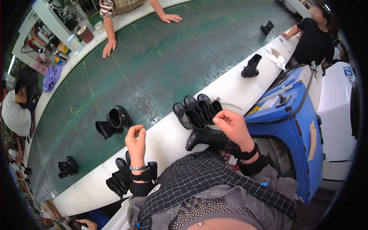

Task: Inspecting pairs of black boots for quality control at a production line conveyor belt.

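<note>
My left hand point(136, 145) is raised over the white ledge with its fingers curled toward the thumb; anything held there is too small to make out. My right hand point(232, 128) pinches thumb and fingertips together beside the open tops of several black boots point(194, 119) standing in a cluster on the ledge. Whether those fingers touch a boot top or hold something tiny, I cannot tell. Below that cluster a black boot point(205, 138) lies on its side, partly under my right wrist. More black boots point(122, 178) are next to my left forearm, partly hidden by it.
A green conveyor belt point(153, 73) runs beyond the white ledge point(161, 134), carrying black boots point(115, 120) and another boot point(68, 167). One boot point(251, 66) stands farther along the ledge. A blue machine point(287, 111) is at my right. Co-workers sit around the belt.
</note>
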A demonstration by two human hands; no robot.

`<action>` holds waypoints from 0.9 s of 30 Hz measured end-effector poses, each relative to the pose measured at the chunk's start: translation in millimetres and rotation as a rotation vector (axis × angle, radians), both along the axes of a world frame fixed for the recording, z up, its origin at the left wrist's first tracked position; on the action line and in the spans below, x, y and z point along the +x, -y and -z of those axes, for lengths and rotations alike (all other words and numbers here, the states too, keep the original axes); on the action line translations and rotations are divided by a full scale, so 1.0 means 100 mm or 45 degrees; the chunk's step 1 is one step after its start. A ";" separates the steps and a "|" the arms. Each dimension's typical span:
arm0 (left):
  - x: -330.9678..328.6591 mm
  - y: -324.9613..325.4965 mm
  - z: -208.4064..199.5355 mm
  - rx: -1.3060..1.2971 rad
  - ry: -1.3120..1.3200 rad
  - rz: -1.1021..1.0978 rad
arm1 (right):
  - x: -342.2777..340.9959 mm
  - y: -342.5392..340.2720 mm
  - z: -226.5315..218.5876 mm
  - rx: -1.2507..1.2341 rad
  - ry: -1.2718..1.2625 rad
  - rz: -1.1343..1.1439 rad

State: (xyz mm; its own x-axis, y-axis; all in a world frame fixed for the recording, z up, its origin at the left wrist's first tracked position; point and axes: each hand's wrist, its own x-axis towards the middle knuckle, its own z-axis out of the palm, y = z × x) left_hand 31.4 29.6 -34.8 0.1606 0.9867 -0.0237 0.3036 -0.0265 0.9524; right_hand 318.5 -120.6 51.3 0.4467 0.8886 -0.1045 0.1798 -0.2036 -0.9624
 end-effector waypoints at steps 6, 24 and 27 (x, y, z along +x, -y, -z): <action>-0.05 0.00 0.06 -0.071 0.045 0.012 | 0.25 0.39 0.18 -0.551 0.105 -0.405; 0.52 0.42 0.81 -0.757 -0.368 1.178 | 0.19 0.54 1.41 -0.562 0.845 -0.596; 0.56 0.41 0.79 -0.907 -0.334 1.178 | 0.17 0.45 1.25 -0.687 0.614 -0.707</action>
State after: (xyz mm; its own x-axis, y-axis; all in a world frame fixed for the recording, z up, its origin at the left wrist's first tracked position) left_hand 87.0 -10.9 -113.7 0.7113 0.2515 -0.6564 0.6348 0.1710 0.7535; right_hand 335.6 -165.9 -73.5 0.0721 0.8737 -0.4811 0.7447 -0.3680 -0.5568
